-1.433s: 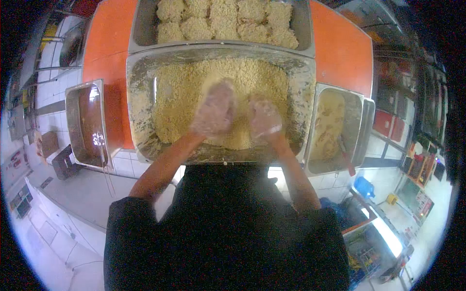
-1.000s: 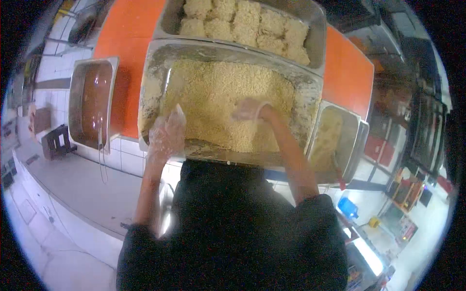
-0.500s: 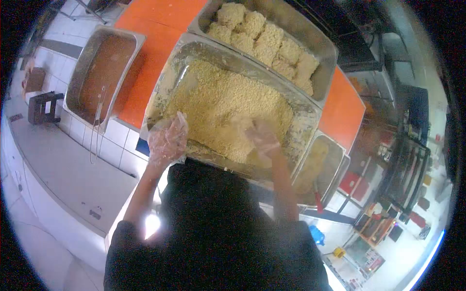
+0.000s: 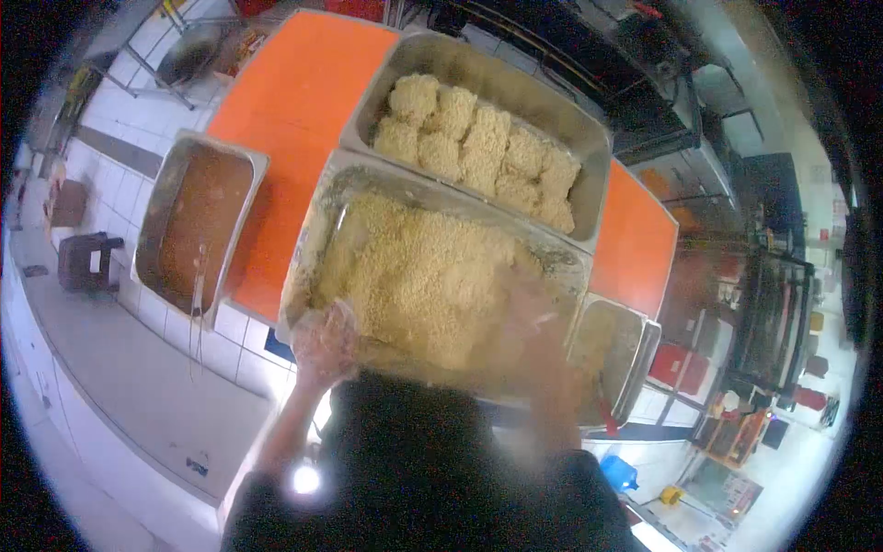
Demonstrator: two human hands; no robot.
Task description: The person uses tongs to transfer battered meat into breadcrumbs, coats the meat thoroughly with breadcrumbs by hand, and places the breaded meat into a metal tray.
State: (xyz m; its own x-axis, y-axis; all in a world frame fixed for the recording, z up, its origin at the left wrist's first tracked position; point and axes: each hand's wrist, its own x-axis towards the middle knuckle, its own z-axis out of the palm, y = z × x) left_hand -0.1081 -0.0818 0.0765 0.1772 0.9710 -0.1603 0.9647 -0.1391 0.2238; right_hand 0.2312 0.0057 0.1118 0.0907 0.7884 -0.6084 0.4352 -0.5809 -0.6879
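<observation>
A deep metal pan (image 4: 324, 198) holds a bed of pale yellow, crumbly breading (image 4: 423, 276). My left hand (image 4: 324, 345), in a clear plastic glove, is curled at the pan's near left corner, on the rim. Over the right part of the breading is my right hand (image 4: 533, 317), also gloved; it is smeared by motion, so its fingers cannot be made out. Beyond this pan, a second metal pan (image 4: 589, 138) contains several breaded pieces (image 4: 486, 138) set close together in rows.
On the left, a metal pan (image 4: 152, 225) of brownish liquid holds a wire-handled utensil (image 4: 199, 285). An orange counter (image 4: 285, 83) surrounds the pans. To the right stands a smaller container (image 4: 635, 317) with a red-handled tool (image 4: 607, 414). A pale ledge (image 4: 138, 386) runs along the lower left.
My right hand has moved right and nearer to me across the breading and is more blurred. My left hand stays at the pan's corner. The whole view has shifted, with the pans lower in it.
</observation>
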